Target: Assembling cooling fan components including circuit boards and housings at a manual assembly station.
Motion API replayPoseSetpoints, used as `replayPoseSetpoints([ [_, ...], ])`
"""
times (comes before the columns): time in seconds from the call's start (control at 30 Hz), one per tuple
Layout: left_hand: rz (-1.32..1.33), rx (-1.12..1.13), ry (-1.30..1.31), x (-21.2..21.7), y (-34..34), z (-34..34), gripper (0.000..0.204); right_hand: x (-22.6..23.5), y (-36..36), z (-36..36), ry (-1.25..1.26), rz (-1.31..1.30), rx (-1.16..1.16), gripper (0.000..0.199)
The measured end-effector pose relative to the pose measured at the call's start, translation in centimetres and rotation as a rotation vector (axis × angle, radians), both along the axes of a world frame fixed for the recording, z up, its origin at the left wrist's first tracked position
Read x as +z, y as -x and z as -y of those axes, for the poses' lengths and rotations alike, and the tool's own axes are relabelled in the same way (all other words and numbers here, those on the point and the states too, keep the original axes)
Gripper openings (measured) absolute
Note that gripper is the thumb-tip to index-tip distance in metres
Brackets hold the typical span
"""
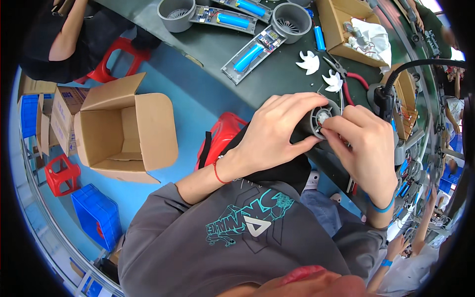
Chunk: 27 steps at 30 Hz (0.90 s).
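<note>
My left hand is wrapped round a small grey round housing, thumb below and fingers over the far side. White and coppery bits show inside its open end. The fingertips of my right hand are pinched together at that opening; what they hold, if anything, is hidden. Just beyond lie two white fan blades and pliers with red handles. Farther left on the bench, an opened grey casing with a blue battery and circuit board joins a grey ring-shaped cup.
A cardboard box of small parts and a loose blue battery sit at the far right. A black cable arches over the bench. On the floor stand an open carton, red stools and a blue crate. People work nearby.
</note>
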<state>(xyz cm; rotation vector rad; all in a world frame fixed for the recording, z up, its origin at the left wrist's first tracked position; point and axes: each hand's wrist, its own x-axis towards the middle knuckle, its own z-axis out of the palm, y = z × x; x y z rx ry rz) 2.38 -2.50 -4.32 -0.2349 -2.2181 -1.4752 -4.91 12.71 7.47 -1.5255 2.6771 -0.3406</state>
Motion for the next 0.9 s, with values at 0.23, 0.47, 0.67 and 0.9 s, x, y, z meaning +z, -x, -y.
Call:
replayPoseSetpoints([
  [0.23,-0.01,0.023,0.004,-0.1,0.0,-0.2,0.064,-0.4,0.3,0.2,-0.066,-0.114,0.161,0.019],
  [0.47,-0.004,0.024,-0.003,-0.1,0.0,-0.3,0.063,-0.4,-0.4,-0.1,-0.114,-0.279,0.269,0.023],
  [0.67,0.003,0.021,-0.02,0.1,0.1,-0.1,0.061,0.0,0.8,-0.5,-0.159,-0.27,0.365,0.026],
  [0.9,0.003,0.005,-0.051,0.1,0.1,-0.2,0.06,-0.6,3.0,-0.8,0.014,-0.057,0.363,0.026],
])
